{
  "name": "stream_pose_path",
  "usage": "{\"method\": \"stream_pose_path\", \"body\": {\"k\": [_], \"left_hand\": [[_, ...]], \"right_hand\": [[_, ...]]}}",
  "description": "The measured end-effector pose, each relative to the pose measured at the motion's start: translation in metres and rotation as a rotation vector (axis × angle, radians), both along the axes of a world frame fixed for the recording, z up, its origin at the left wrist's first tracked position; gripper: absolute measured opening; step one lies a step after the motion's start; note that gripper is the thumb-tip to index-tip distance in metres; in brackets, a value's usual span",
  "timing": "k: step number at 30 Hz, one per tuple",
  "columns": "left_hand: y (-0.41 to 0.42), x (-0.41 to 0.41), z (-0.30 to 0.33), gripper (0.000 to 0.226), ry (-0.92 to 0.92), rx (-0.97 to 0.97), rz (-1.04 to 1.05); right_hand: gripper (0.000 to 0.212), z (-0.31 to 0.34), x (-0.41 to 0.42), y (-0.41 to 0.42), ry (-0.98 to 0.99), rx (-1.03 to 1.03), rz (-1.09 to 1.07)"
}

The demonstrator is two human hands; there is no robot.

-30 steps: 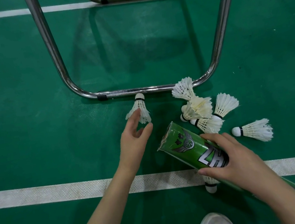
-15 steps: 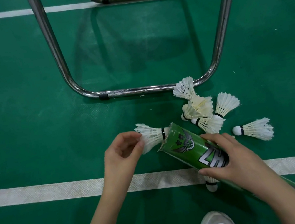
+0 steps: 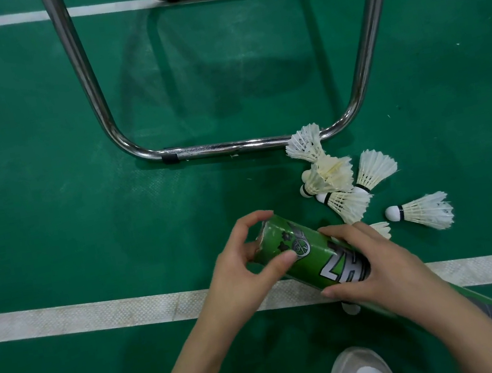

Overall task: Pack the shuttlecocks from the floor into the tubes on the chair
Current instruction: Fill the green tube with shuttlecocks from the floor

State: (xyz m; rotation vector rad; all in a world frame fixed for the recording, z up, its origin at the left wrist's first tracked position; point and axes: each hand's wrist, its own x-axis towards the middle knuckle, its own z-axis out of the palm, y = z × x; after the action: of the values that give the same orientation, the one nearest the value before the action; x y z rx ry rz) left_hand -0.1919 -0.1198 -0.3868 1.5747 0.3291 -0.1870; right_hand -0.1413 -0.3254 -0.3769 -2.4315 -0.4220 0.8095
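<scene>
A long green shuttlecock tube (image 3: 305,249) lies slanted in my hands, its open mouth toward the upper left. My right hand (image 3: 383,274) grips the tube around its middle. My left hand (image 3: 245,267) cups the tube's mouth, thumb and fingers curled over the rim, and the shuttlecock it carried is no longer visible. Several white feather shuttlecocks (image 3: 331,177) lie in a cluster on the floor to the right of the tube. One more shuttlecock (image 3: 421,211) lies apart at the right. A cork tip (image 3: 351,308) peeks out under the tube.
The chrome chair frame (image 3: 225,149) stands on the green court floor straight ahead, its front bar touching the top shuttlecock. A white court line (image 3: 96,312) runs across beneath my hands. My two white shoes (image 3: 357,372) show at the bottom edge.
My left hand picked a shuttlecock off the floor near the chair bar, brought it cork-first to the tube's mouth, and now covers the mouth with the shuttlecock out of sight. The right hand stayed.
</scene>
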Motion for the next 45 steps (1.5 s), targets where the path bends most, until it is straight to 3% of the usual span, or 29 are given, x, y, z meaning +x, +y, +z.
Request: {"method": "stream_pose_path", "body": {"k": [8, 20, 32, 45], "left_hand": [[-0.002, 0.004, 0.004, 0.076, 0.01, -0.02, -0.02], [-0.017, 0.007, 0.003, 0.078, 0.002, -0.102, -0.249], [-0.05, -0.006, -0.024, 0.079, -0.06, 0.169, -0.216], [-0.087, 0.01, -0.058, 0.073, -0.091, 0.494, -0.473]], "right_hand": [[0.074, 0.002, 0.0, 0.001, -0.028, -0.007, 0.022], [0.079, 0.01, -0.014, -0.021, -0.046, -0.038, 0.018], [0.072, 0.023, -0.041, -0.092, -0.039, -0.057, -0.192], [0.067, 0.017, -0.06, -0.124, 0.031, -0.081, -0.271]]}}
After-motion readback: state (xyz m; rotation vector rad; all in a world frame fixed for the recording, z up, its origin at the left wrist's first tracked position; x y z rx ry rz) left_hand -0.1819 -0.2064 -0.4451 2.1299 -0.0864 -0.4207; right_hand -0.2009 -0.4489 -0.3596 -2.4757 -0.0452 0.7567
